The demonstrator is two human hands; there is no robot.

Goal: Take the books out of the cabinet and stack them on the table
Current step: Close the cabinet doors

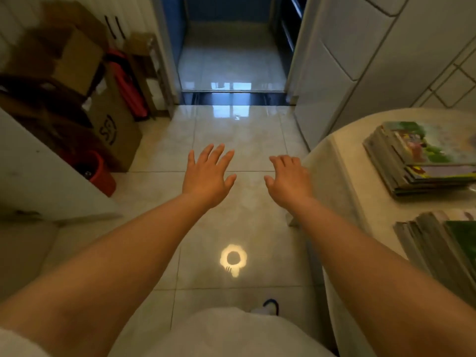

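Observation:
Both my arms reach forward over the tiled floor. My left hand (207, 176) is spread flat with straight fingers and holds nothing. My right hand (288, 177) is relaxed, palm down, and also holds nothing; it hovers just left of the round table's edge (342, 161). On the table at the right lie two stacks of thin picture books: a far stack (419, 155) with a colourful cover on top, and a nearer stack (443, 248) cut off by the frame's edge. A white cabinet door or panel (38, 176) stands at the left; the cabinet's inside is hidden.
Cardboard boxes (113, 124) and a red bucket (103, 173) crowd the left wall. A doorway (231, 60) with a dark threshold lies straight ahead. A white cupboard (347, 60) stands at the right behind the table. Glossy floor tiles (231, 228) lie between.

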